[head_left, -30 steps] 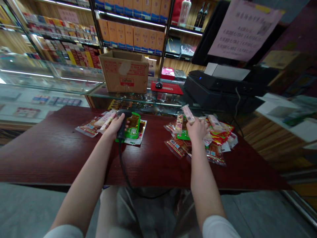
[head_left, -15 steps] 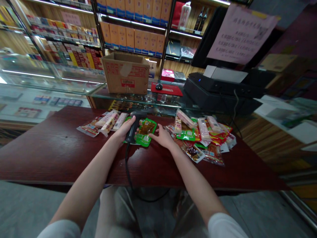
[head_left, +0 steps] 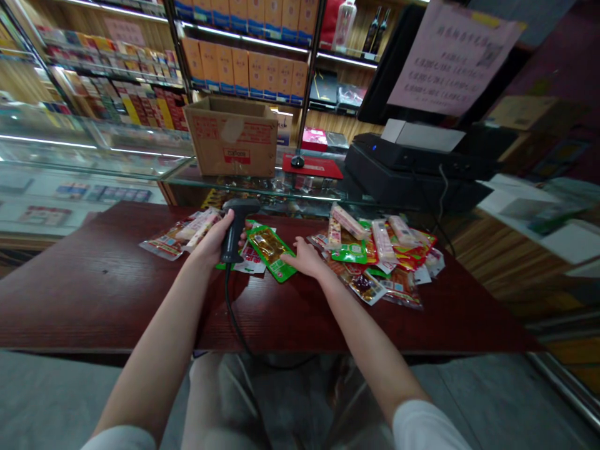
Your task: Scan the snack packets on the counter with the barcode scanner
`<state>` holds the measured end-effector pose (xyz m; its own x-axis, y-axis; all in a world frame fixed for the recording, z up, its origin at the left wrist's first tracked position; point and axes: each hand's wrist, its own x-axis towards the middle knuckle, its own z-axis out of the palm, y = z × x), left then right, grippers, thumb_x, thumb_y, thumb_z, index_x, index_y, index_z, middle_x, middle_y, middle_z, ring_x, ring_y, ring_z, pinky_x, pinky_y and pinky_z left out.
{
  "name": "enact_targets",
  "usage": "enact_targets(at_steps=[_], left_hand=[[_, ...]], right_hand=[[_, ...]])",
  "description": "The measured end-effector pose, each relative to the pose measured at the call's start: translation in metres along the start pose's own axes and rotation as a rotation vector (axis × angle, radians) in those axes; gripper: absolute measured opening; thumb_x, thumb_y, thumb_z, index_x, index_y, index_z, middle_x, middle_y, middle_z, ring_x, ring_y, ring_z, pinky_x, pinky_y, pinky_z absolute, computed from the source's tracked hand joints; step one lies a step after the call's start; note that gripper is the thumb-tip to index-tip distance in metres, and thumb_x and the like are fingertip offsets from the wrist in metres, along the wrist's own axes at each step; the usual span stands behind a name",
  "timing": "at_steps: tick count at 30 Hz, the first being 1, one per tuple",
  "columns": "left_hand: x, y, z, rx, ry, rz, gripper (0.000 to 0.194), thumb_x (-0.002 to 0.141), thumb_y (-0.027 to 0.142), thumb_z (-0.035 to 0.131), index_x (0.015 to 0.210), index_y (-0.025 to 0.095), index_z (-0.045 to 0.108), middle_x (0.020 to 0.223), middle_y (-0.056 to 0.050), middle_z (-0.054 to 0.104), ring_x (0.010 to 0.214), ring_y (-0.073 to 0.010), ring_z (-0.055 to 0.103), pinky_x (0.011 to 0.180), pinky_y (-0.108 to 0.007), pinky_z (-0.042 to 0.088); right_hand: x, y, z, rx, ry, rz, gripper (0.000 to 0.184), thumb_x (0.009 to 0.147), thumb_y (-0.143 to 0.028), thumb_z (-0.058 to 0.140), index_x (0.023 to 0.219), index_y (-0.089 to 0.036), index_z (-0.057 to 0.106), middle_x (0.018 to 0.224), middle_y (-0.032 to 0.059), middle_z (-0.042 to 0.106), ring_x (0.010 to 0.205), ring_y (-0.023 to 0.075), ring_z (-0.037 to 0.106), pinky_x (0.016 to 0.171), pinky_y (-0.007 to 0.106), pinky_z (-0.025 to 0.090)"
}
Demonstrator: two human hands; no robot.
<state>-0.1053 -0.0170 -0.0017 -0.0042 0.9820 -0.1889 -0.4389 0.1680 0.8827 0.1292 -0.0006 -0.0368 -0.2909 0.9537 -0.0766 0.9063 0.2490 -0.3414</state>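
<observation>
My left hand (head_left: 213,240) is wrapped round the grip of a black barcode scanner (head_left: 237,226), its head raised above a green snack packet (head_left: 269,250) on the dark red table (head_left: 107,287). The scanner's black cable (head_left: 234,315) drops off the table's front edge. My right hand (head_left: 307,257) lies on the table with fingers stretched out, its fingertips touching the right edge of the green packet. To the right of that hand lies a heap of several snack packets (head_left: 382,253). A smaller group of packets (head_left: 180,232) lies left of the scanner.
A glass counter (head_left: 117,164) runs behind the table, bearing a cardboard box (head_left: 232,137), a red mat with a mouse (head_left: 312,165) and a black till machine (head_left: 412,172). Shelves of goods (head_left: 248,62) fill the back wall. A paper notice (head_left: 452,56) hangs upper right.
My right hand left the heap on the right, moved left and placed a green packet by the scanner. In the last half second the packet turned and the scanner's head lifted.
</observation>
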Motion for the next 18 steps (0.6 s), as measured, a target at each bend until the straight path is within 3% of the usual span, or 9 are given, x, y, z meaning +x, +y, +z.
enact_targets(at_steps=[3,5,8,13,18], left_hand=[[-0.003,0.002,0.001,0.000,-0.015,0.011,0.038,0.093,0.048,0.049,0.111,0.018,0.064,0.075,-0.009,0.068,0.057,-0.0186,0.064,0.036,-0.021,0.042],[-0.003,0.002,0.001,0.002,-0.007,0.018,0.038,0.093,0.048,0.049,0.111,0.018,0.064,0.074,-0.009,0.068,0.057,-0.0189,0.064,0.036,-0.022,0.042],[-0.002,0.001,0.000,0.000,0.001,0.025,0.036,0.093,0.046,0.050,0.111,0.018,0.063,0.069,-0.007,0.066,0.050,-0.0162,0.060,0.036,-0.021,0.042],[-0.006,0.002,0.005,0.030,-0.090,-0.044,0.041,0.095,0.049,0.045,0.109,0.016,0.064,0.056,-0.003,0.057,0.040,-0.0120,0.049,0.035,-0.020,0.039],[-0.012,-0.001,0.011,0.112,-0.256,-0.068,0.049,0.087,0.059,0.054,0.102,0.014,0.065,0.053,-0.002,0.054,0.040,-0.0119,0.049,0.036,-0.020,0.037]], right_hand=[[-0.002,-0.009,0.010,-0.059,0.103,-0.004,0.084,0.078,-0.055,0.067,0.140,-0.006,0.039,0.133,0.0262,0.056,0.126,0.0376,0.050,0.101,0.048,0.039],[-0.002,-0.016,0.014,-0.093,0.060,-0.003,0.077,0.074,-0.056,0.071,0.129,-0.007,0.049,0.127,0.0256,0.059,0.121,0.0382,0.054,0.098,0.048,0.041],[-0.001,-0.014,0.010,-0.037,-0.012,-0.004,0.060,0.070,-0.049,0.077,0.115,-0.014,0.056,0.118,0.0174,0.065,0.111,0.0323,0.062,0.090,0.040,0.046],[-0.004,0.008,-0.009,0.020,0.230,0.059,0.054,0.077,-0.037,0.073,0.121,-0.021,0.045,0.115,0.0109,0.068,0.105,0.0284,0.066,0.080,0.035,0.048],[-0.007,0.014,-0.022,0.039,0.303,0.124,0.056,0.079,-0.036,0.072,0.124,-0.020,0.041,0.114,0.0132,0.069,0.104,0.0316,0.067,0.079,0.037,0.048]])
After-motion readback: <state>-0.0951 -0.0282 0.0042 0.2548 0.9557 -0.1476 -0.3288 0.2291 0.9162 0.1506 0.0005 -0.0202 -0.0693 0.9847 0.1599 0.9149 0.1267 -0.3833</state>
